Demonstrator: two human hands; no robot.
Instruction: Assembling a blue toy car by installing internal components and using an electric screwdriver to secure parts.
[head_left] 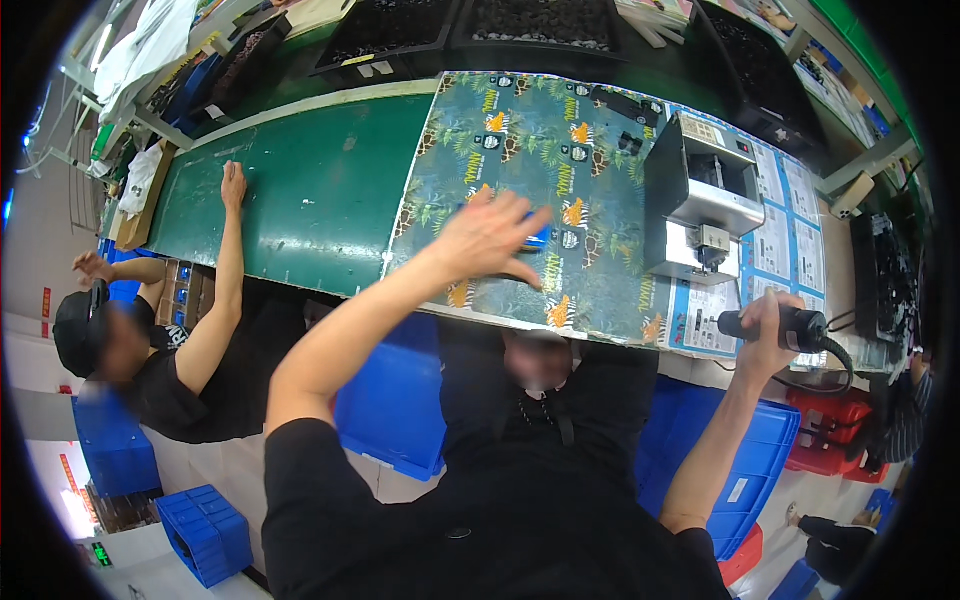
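Observation:
My left hand [490, 238] is over the patterned mat, palm down and fingers spread. Partly under its fingers is a small blue object [538, 240]; most of it is hidden, and I cannot make out its kind. At the bench's front right edge, my right hand [768, 328] is wrapped around a black electric screwdriver [800, 330], held nearly level, with a coiled cord at its right end. A silver box-shaped machine [695, 205], apparently a screw feeder, stands between the two hands, farther back. Small black parts [630, 143] lie on the mat behind my left hand.
The animal-print mat [545, 170] covers the middle of the green bench [310, 190]. Printed sheets [775, 255] lie around the machine. Black bins of parts [385, 40] line the back. A co-worker's hand [233, 185] rests at left. Blue crates [395, 400] stand below.

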